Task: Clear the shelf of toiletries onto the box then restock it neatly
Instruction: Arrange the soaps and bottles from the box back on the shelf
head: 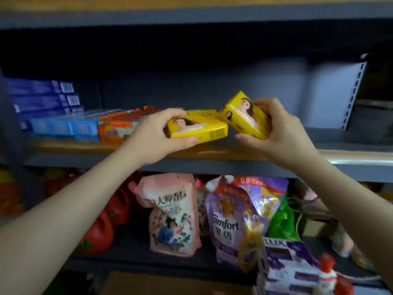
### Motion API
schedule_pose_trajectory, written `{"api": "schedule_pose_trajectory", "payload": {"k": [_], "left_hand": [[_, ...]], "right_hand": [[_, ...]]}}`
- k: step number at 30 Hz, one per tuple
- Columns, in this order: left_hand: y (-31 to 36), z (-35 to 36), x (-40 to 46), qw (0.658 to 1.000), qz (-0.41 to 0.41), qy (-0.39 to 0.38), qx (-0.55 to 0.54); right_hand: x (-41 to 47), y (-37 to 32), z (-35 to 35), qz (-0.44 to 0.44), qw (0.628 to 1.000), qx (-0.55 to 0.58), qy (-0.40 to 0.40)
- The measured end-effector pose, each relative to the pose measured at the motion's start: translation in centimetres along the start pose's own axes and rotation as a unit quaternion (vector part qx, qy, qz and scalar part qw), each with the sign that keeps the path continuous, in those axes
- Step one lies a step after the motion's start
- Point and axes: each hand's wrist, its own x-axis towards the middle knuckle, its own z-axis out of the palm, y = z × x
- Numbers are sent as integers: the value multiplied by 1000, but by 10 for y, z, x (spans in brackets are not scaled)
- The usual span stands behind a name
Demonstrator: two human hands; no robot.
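Note:
My left hand (155, 137) grips a flat yellow soap box (197, 128) over the front edge of the wooden shelf (85, 146). My right hand (282, 133) holds a second yellow soap box (244, 116), tilted, just to the right of the first and almost touching it. On the shelf's left part lie orange soap boxes (119, 128), light blue boxes (63, 124) and a stack of dark blue boxes (42, 96). The right part of the shelf (350, 154) is bare.
The shelf below holds a pink refill pouch (172, 213), purple Comfort pouches (236, 226), red bottles (100, 233) and a green pack (280, 224). A purple Lux pack (291, 267) lies at bottom right. A brown cardboard box (170, 284) shows at the bottom edge. The upper shelf's edge (191, 15) overhangs.

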Motion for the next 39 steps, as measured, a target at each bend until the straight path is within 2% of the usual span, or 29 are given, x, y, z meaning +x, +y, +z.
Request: {"api": "schedule_pose_trajectory", "payload": {"k": [2,6,10,14,16,18,20,24,25,27,29,32,34,39], "left_hand": [[-7,5,31,997,4,-38,70],[-22,25,81,967,59,-142,202],[-43,45,115,935,60,-201,285],[-50,59,128,871,18,-274,408],[-45,62,129,848,31,-272,453],[-38,57,128,841,54,-241,481],[-32,40,123,851,85,-181,485],[-41,-5,87,905,157,-28,395],[-45,-13,73,907,206,25,366],[-56,-22,49,903,260,83,333],[-71,-25,35,912,245,86,317],[-84,-29,24,932,179,68,308],[-91,-30,21,941,150,59,298],[-95,-28,24,954,137,51,260]], "right_hand": [[22,4,12,21,999,-25,-13],[59,17,32,63,990,-75,-105],[85,28,47,54,974,-119,-188],[103,34,62,50,965,-126,-223],[112,36,69,46,962,-130,-236],[121,36,77,43,959,-131,-248],[129,35,83,34,961,-124,-245],[142,27,101,4,958,-67,-277],[143,23,108,-3,952,-64,-300],[146,18,121,-26,939,-93,-330],[148,14,125,-38,936,-126,-326],[147,15,119,-46,942,-164,-290],[141,16,117,-62,930,-218,-288],[137,7,122,-80,904,-307,-286]]}}
